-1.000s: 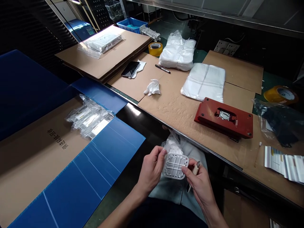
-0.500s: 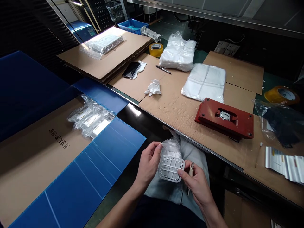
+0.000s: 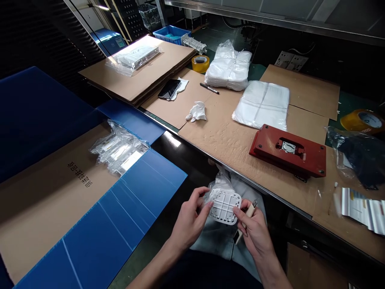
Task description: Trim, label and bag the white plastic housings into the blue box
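While right grip [image 3: 255, 225] holds white plate [image 3: 225, 208], cutter [image 3: 250, 209], left grip [image 3: 191, 216] parted alongside

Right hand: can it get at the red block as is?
Probably not to grasp it: the right hand is busy with the white plate and cutter. Nothing seems to block the way to the red block.

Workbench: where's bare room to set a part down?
Bare cardboard between the crumpled white glove and red block; more right of the flat white stack, behind the block. Crowded: right end, with tape roll, dark bagged item, silver pieces.
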`<move>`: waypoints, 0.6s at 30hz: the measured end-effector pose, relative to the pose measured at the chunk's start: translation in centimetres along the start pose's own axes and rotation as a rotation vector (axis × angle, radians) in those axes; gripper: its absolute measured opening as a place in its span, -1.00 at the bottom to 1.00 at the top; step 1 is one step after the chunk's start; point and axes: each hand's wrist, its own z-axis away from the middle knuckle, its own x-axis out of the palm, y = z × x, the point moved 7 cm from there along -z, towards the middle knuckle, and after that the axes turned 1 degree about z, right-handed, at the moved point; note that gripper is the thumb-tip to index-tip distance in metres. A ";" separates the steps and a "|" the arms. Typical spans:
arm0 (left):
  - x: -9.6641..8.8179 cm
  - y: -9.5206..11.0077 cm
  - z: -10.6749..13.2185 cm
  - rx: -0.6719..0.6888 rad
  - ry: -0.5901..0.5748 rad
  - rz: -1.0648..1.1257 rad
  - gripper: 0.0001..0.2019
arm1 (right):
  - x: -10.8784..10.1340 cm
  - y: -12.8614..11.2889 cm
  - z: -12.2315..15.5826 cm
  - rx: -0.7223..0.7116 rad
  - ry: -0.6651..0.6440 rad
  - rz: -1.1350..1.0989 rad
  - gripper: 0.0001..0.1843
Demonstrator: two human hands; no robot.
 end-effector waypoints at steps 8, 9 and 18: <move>1.4 0.3 0.0 -0.024 -0.117 -0.092 -0.69 | -1.3 -0.7 -0.3 -0.038 0.079 0.049 -0.59; 1.3 0.2 0.1 -0.037 -0.117 -0.065 -0.69 | -1.4 -0.8 -0.3 -0.049 0.091 0.066 -0.60; 2.0 2.1 1.6 -0.025 0.011 0.093 -0.75 | -0.4 -0.1 0.6 -0.179 0.154 0.246 -0.71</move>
